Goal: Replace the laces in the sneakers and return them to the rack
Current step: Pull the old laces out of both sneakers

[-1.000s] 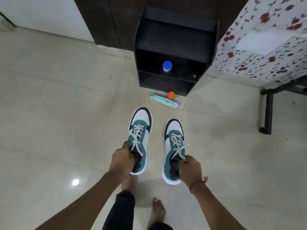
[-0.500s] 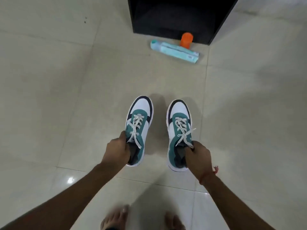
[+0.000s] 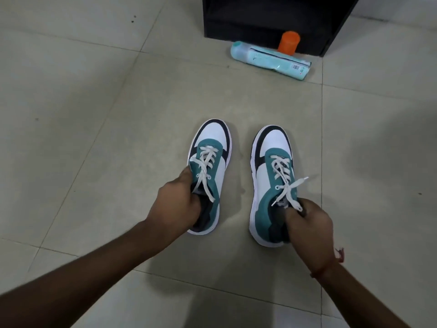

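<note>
My left hand (image 3: 176, 204) grips the left sneaker (image 3: 209, 171) at its collar, fingers curled into the opening, and my right hand (image 3: 307, 223) holds the right sneaker (image 3: 272, 183) the same way (a loose end of its white lace (image 3: 289, 188) sticks out above my knuckles). Both shoes sit side by side over the tiled floor (image 3: 94, 138), toes toward the black rack (image 3: 272, 17), where a teal package (image 3: 269, 59) and an orange cap (image 3: 288, 42) lie near its base.

Both arms extended; left hand (image 3: 176, 204), right hand (image 3: 308, 223) fingers curled, gripping.
</note>
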